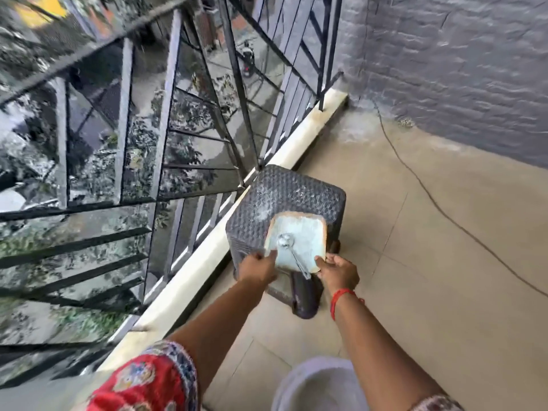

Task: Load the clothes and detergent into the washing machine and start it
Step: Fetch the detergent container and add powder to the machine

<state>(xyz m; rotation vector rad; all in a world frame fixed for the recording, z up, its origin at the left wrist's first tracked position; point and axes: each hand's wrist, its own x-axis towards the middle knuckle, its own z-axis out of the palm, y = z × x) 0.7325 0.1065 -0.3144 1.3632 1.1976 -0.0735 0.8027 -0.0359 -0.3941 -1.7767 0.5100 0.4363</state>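
Nearest you: a red patterned sleeve (148, 381) at lower left, a pale rounded object (314, 387) at bottom centre — too blurred to name. Left of everything, the black metal railing (166, 120) on its cream kerb (207, 262). Your left hand (257, 269) pinches the near-left edge of the detergent container (299, 244), fingers curled round the rim. The container sits on a dark woven-pattern stool (284, 197), at its near side; it is squarish, open-topped and filled with pale powder. A metal spoon (292, 252) lies in the powder — bowl far-left, handle running near-right over the rim. Your right hand (338, 271) grips the near-right corner; red thread on that wrist. A thin cable (430, 191) crosses the tiled floor (444, 262) toward the grey wall (459, 69).
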